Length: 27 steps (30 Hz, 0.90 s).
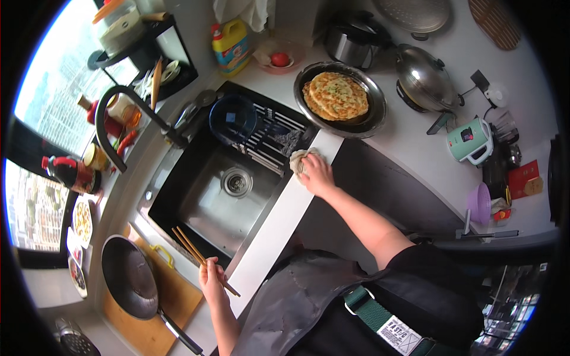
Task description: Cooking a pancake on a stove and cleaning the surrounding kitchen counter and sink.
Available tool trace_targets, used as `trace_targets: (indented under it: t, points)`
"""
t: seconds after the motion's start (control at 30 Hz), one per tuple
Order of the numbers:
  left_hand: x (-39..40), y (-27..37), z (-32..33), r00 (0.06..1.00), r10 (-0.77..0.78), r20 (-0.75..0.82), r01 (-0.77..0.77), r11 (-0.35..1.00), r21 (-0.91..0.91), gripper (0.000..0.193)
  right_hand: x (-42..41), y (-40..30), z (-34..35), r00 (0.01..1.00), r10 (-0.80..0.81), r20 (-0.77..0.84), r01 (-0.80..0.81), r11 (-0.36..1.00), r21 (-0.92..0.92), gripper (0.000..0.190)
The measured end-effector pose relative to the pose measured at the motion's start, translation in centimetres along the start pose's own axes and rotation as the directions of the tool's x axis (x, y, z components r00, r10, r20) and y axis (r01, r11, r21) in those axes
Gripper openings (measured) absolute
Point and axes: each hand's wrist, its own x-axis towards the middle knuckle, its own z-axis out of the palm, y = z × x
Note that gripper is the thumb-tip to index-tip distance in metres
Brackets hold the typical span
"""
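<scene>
A pair of wooden chopsticks (190, 245) is held in my left hand (212, 277), over the near left corner of the stainless steel sink (205, 209). My right hand (318, 174) presses a crumpled beige cloth (299, 161) onto the white counter edge (285, 209) in front of the sink. Across the sink's right part lies a slatted rack (271, 120) with a blue bowl (234, 119) and a steel wool scourer (289, 141) on it. Beyond the cloth, flatbreads (338, 95) are stacked in a metal basin (378, 116).
A black frying pan (129, 276) rests on a wooden cutting board (189, 298) at the left. The black faucet (133, 91) arches behind the sink. Along the right counter stand a lidded steel pot (425, 78), a mint-green appliance (467, 140) and a purple basket (479, 204).
</scene>
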Motion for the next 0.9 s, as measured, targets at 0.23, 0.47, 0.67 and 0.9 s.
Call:
trace_targets:
  t: [0.23, 0.47, 0.67, 0.9]
  points:
    - [0.2, 0.7, 1.6, 0.998, 0.025, 0.051, -0.028, 0.997, 0.067, 0.017, -0.2, 1.5, 0.6, 0.911, 0.365, -0.193, -0.185, 0.778, 0.601, 0.059]
    - [1.2, 0.3, 2.3, 0.997, -0.035, 0.073, 0.029, 0.997, 0.076, 0.016, 4.1, 4.6, -5.4, 0.698, 0.570, 0.434, -0.085, -0.536, 0.840, 0.036]
    - [1.3, 0.6, 2.8, 0.998, -0.034, 0.059, 0.028, 0.995, 0.097, 0.016, 6.5, 5.1, -6.1, 0.681, 0.641, 0.354, -0.030, -0.458, 0.888, 0.009]
    - [1.2, 0.6, 2.6, 0.998, -0.036, 0.048, 0.030, 0.993, 0.112, 0.016, 8.6, 5.6, -5.5, 0.686, 0.629, 0.365, -0.042, -0.467, 0.883, 0.013]
